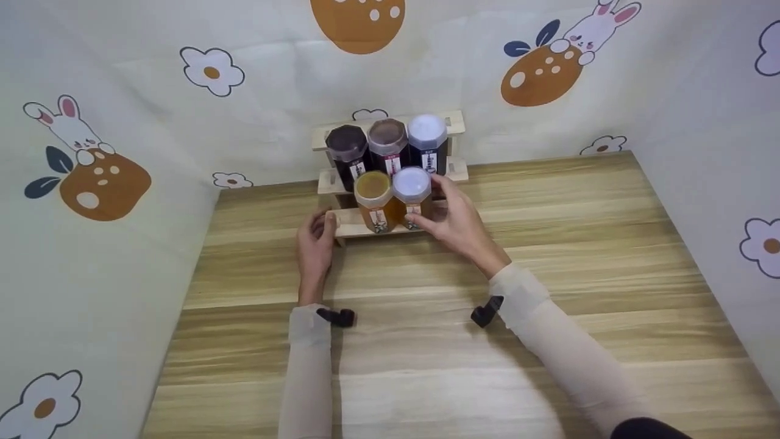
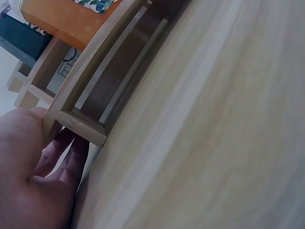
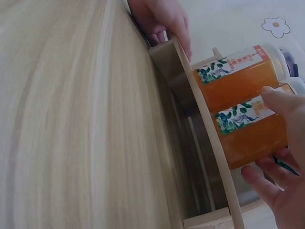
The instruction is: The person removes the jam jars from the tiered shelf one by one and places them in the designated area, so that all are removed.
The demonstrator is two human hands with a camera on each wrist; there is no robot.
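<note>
A wooden tiered rack (image 1: 352, 224) stands against the back wall. On its lowest step sit two orange jars: a left one with a yellowish-looking lid (image 1: 373, 186) and a right one with a whitish lid (image 1: 412, 183). My right hand (image 1: 460, 222) holds the right jar, thumb on its label and fingers around the far side. In the right wrist view that jar (image 3: 257, 138) stands on the step. My left hand (image 1: 315, 241) grips the rack's left end, thumb on top. The left wrist view shows its fingers (image 2: 71, 162) under the step (image 2: 78, 125).
Behind the orange jars stand three dark jars, left (image 1: 346, 143), middle (image 1: 388, 135) and right (image 1: 428, 129), higher on the rack. The wood-grain table (image 1: 414, 353) spreads in front. Patterned cloth walls (image 1: 274, 79) enclose the back and sides.
</note>
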